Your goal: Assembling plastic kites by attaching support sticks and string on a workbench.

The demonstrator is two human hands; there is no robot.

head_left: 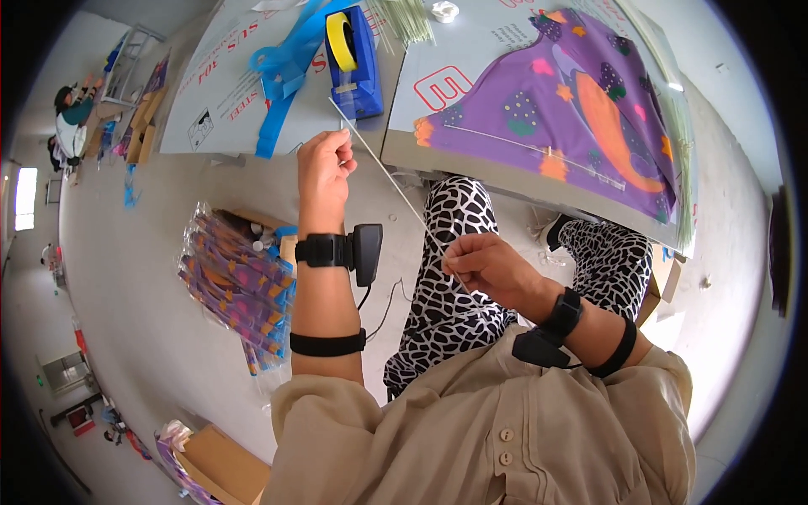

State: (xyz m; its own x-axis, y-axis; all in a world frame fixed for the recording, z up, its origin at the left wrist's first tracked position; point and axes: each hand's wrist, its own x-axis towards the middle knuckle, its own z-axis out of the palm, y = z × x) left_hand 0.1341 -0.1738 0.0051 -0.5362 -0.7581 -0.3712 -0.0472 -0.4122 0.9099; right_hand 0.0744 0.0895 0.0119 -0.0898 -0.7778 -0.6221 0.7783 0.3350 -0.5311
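My left hand (324, 168) is raised and pinches a thin pale rod (389, 172) near its upper end. My right hand (488, 265) grips the same rod at its lower end, above my lap. The rod runs slantwise between both hands. Just beyond it, a purple kite sail (564, 101) with orange and green shapes lies flat on a grey board (438, 160); a thin rod lies across its lower part. Both wrists carry black straps with small black devices.
A blue tape dispenser (358, 59) with a yellow roll and blue ribbon (282, 76) sit on a second board at the left. A bundle of bagged purple kites (236, 282) lies on the floor at my left. Green rods (408, 21) lie at the top. A person sits far left.
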